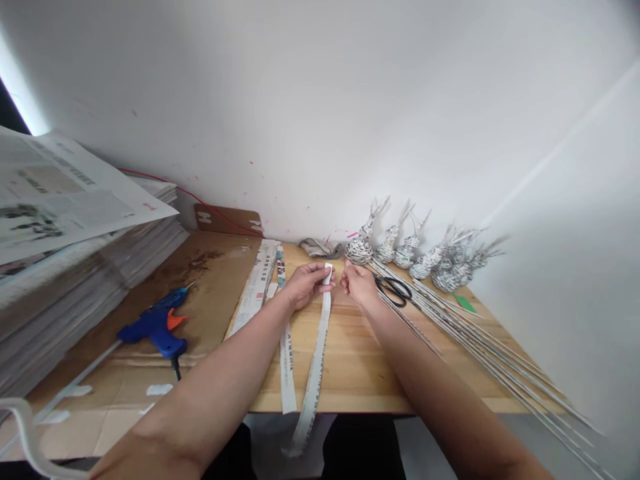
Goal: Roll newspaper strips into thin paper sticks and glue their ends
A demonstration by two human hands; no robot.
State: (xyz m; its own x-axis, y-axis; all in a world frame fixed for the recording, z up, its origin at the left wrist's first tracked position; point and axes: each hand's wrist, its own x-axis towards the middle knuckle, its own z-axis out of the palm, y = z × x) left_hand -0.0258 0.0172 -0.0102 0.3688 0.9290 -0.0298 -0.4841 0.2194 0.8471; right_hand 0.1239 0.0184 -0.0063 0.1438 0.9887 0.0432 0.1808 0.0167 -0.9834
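Note:
My left hand (pixel 306 283) pinches the far end of a long folded newspaper strip (pixel 318 353) that runs across the wooden table (pixel 350 360) and hangs over its near edge. A second strip (pixel 287 363) lies beside it on the left, partly under my left forearm. My right hand (pixel 358 282) is closed just to the right of the strip's end, fingertips close to it; what it holds is not visible. Black scissors (pixel 394 289) lie just right of my right hand.
A blue glue gun (pixel 156 327) rests on cardboard at the left. A tall newspaper stack (pixel 65 267) fills the far left. Several woven paper figures (pixel 425 257) stand along the wall. Long rolled paper sticks (pixel 480 347) lie along the right side. More folded strips (pixel 257 283) lie left of my hands.

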